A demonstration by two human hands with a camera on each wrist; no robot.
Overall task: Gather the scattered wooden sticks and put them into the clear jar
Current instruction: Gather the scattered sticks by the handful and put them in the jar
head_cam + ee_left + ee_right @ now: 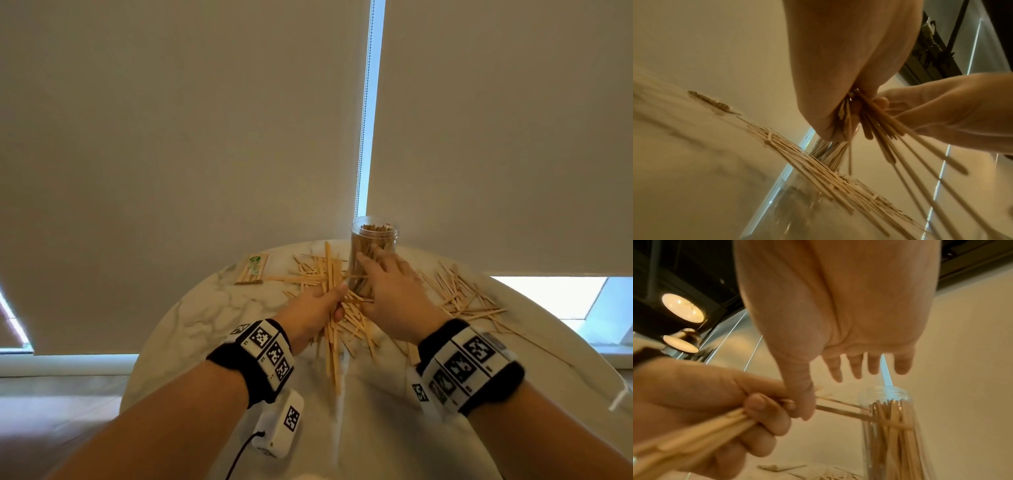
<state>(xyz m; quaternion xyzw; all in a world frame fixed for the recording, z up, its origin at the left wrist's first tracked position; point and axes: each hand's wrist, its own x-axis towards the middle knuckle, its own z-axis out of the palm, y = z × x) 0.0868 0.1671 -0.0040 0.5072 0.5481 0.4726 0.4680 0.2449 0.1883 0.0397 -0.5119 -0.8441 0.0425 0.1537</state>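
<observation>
A clear jar point(374, 246) stands upright at the far side of the round marble table point(212, 308), packed with wooden sticks. My left hand point(337, 301) grips a long bundle of sticks point(333, 346) just left of the jar. My right hand point(373, 270) is in front of the jar, fingers point(857, 368) straight and spread, its thumb point(804, 404) touching the bundle beside the left thumb. In the right wrist view the bundle's point(694, 434) far ends reach the jar point(890, 426). Loose sticks point(315, 274) lie fanned under both hands. A second loose pile point(459, 291) lies to the right.
A wrapped packet of sticks point(252, 270) with a green label lies at the far left of the table. Roller blinds hang right behind the table's far edge. The near part of the tabletop point(376, 428) holds only a few stray sticks.
</observation>
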